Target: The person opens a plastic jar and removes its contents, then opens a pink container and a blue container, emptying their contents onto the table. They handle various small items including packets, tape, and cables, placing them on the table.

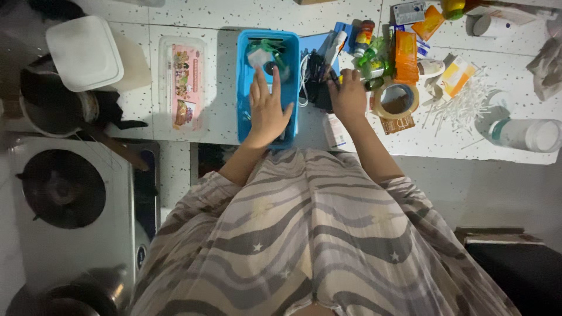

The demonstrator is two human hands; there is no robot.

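Speckled tabletop [193,131] at centre frame: left hand [268,108] lies flat and released inside the blue bin [243,82]; right hand [348,96] grips dark cables [316,82], best lifted slowly to avoid snagging.

**Colours and patterns on the counter**

A bright blue bin [246,88] is seen on a white counter [193,17] flecked with dark specks. A grey-and-beige wavy-striped garment [316,234] dotted with small white stars is worn. An orange packet [405,55] and a tan tape roll [397,99] are shown beside white swabs [462,99]. A clear tray [182,82] with a pink label is noted, along with a white lid [85,52] and a silver-grey stove [64,199] with a black burner.
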